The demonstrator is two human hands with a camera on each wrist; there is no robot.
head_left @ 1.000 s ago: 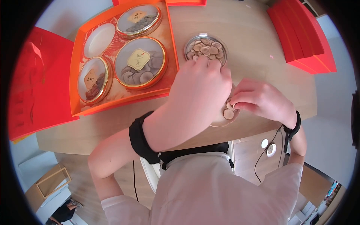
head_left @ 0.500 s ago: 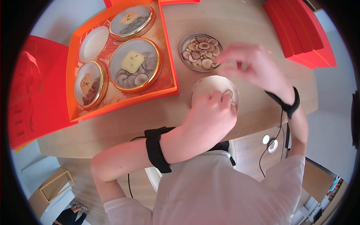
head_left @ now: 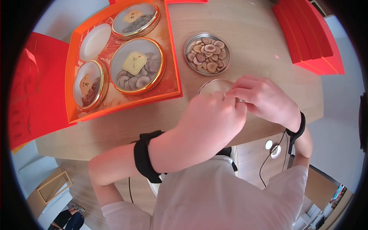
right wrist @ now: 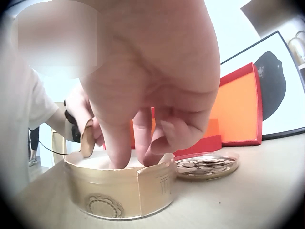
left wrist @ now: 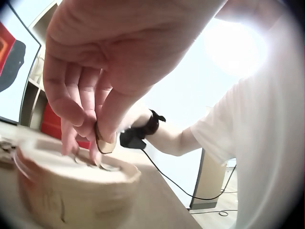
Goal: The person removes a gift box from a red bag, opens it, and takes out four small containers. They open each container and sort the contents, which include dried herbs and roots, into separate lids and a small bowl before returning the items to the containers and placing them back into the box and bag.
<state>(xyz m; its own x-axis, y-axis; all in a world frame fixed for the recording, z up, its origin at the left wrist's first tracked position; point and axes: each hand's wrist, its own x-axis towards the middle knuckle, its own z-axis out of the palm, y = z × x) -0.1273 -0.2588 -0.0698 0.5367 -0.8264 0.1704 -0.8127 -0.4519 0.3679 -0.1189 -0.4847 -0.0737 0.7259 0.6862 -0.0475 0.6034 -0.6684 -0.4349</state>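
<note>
A round, tan dried slice [left wrist: 106,142] with a dark rim is pinched between the thumb and forefinger of my left hand [head_left: 218,119], just over a low round tub [right wrist: 119,191]. My right hand [head_left: 264,96] reaches into the same tub from the other side, thumb and fingers pointing down. Its fingertips are right at thin slices [left wrist: 109,167] lying inside; I cannot tell whether it grips one. In the head view both hands hide most of the tub. Beyond them stands a shallow round dish [head_left: 207,53] full of similar slices.
An open orange gift box [head_left: 172,57] at the left holds gold-rimmed clear-lidded containers [head_left: 143,65] and a white oval recess [head_left: 94,42]. Tall red boxes [head_left: 306,34] stand at the far right. A red bag [head_left: 34,92] lies at the left edge.
My right hand went from the tub to the dish and back into the tub. My left hand came from the dish to the tub and stays there with a slice.
</note>
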